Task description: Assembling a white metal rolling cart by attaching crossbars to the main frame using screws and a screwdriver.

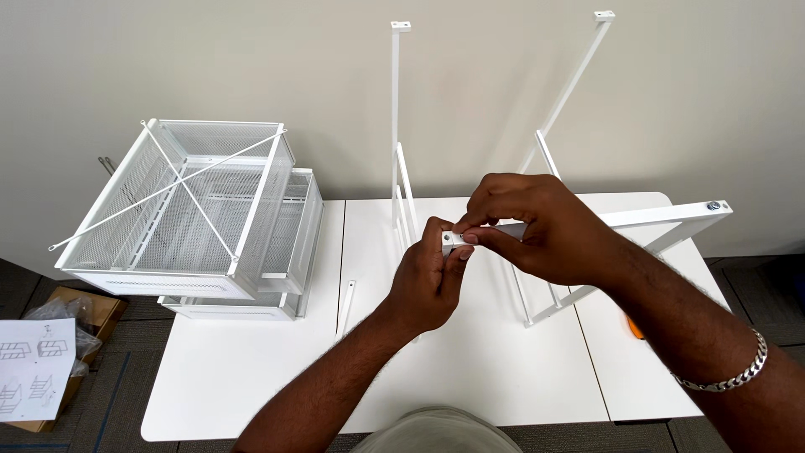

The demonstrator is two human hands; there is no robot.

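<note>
Rail end point(454, 241) pinched between left hand point(428, 281) thumb and fingers; right hand point(537, 226) fingertips pressed on same end, frame point(671, 220) trailing right.

A white table point(470, 377) with rounded corners stands against the wall, seemingly made of two tops pushed together. On its left end sit stacked white mesh drawers point(193, 218). A short white bar point(345, 306) lies beside them. White metal frames point(553, 277) stand on the middle, and something orange point(636, 329), mostly hidden, lies at right.
</note>
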